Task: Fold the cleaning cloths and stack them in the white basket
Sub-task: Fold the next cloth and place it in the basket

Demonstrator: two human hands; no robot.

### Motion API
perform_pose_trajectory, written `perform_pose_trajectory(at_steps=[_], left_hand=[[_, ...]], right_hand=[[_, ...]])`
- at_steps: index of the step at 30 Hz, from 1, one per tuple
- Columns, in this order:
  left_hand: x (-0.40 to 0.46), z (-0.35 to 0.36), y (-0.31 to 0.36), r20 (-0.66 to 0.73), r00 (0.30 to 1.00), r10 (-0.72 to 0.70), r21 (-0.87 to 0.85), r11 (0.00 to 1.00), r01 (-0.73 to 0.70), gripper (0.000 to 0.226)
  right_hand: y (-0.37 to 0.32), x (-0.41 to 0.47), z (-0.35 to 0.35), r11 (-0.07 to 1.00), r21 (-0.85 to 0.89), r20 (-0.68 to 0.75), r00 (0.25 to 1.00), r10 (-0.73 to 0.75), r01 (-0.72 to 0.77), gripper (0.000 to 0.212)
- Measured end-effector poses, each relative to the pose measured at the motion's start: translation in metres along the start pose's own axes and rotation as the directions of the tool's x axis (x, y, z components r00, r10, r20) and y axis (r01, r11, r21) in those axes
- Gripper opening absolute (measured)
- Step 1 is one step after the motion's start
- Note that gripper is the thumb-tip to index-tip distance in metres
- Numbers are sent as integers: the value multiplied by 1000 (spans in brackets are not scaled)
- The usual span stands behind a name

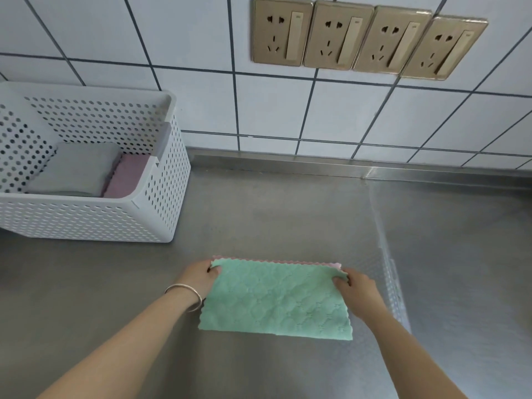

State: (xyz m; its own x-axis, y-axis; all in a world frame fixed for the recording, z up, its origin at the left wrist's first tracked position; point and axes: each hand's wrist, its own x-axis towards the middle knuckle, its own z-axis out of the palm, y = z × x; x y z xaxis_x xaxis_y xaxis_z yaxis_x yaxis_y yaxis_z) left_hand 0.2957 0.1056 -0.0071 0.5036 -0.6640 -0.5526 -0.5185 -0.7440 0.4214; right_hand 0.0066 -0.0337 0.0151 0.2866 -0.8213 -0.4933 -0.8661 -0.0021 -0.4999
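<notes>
Both arms outstretched; left hand (201,276), right hand (355,285) pinch green cloth (276,300) corners.

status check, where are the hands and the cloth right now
Left hand and right hand pinch far corners of green cloth, folded once on counter. Grey cloth already in white basket. Nothing in the way.

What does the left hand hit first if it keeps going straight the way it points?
Likely nothing close: the left hand points up-right over bare steel counter; the tiled wall comes first, though depth is unclear.
</notes>
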Motion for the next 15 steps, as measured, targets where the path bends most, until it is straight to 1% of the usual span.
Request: perform_pose_trajectory(at_steps=[3,7,13,15], left_hand=[[4,1,3,-17,1000,-21,19,1000,21,35],[8,2,5,-30,999,-32,71,997,34,39],[9,3,9,-47,996,-71,124,989,77,42],[8,4,12,-47,996,-80,172,981,87,44]], right_hand=[[-1,5,3,999,28,-21,1000,20,-20,24],[-2,8,7,998,17,-45,997,57,-56,15],[-4,14,13,992,41,-106,986,125,-122,20],[-5,16,16,987,52,-136,978,158,-152,23]])
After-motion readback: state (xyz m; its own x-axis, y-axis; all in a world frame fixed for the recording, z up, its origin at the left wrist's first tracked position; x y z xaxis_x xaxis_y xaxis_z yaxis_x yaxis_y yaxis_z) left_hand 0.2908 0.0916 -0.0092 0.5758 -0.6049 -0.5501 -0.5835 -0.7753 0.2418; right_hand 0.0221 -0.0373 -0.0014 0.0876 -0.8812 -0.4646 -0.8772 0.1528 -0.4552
